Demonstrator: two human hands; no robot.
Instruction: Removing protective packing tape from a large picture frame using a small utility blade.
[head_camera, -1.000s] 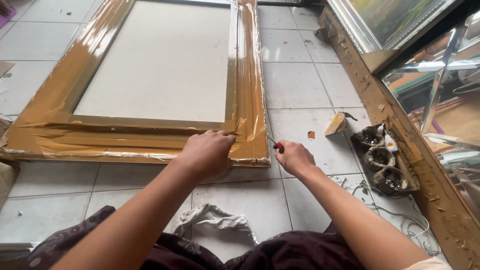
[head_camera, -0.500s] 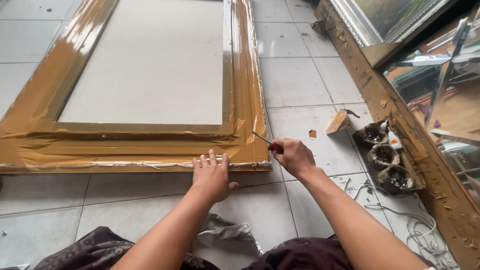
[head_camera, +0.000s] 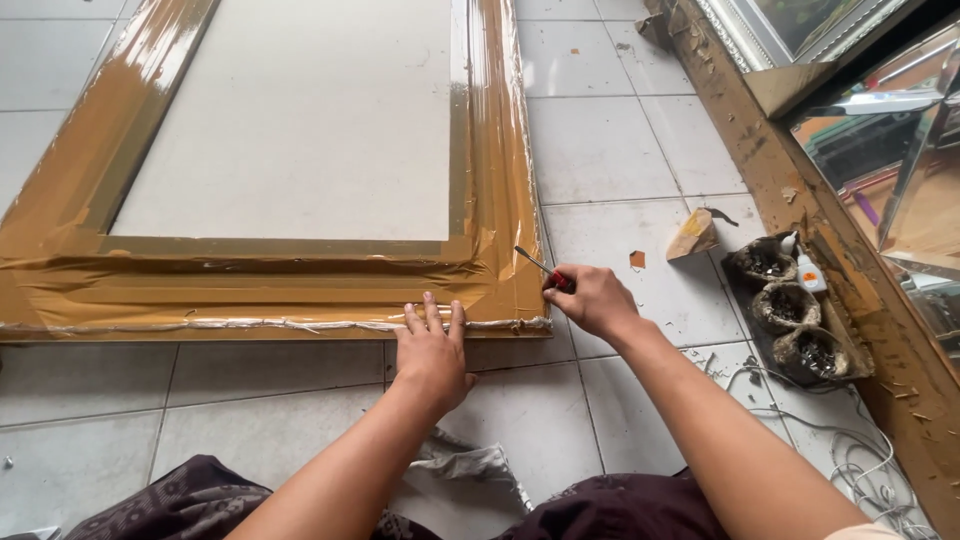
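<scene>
White floor tiles (head_camera: 620, 150) are lying under everything, and you are sitting on them with a big frame (head_camera: 490, 200) wrapped in shiny brown tape lying flat in front of you. Your left hand (head_camera: 432, 350) is lying open and flat, with its fingers pressing on the near edge of the frame. Your right hand (head_camera: 590, 298) is closed around a small screwdriver (head_camera: 535, 265) with a red handle, and its thin metal tip is pointing at the frame's near right corner. Off to your right, three dark little bowls (head_camera: 790, 310) are sitting in a row with dark stuff inside them. A small white glue bottle (head_camera: 808, 272) is lying by the far bowl. A grey rag (head_camera: 470, 462) is lying near your knees.
</scene>
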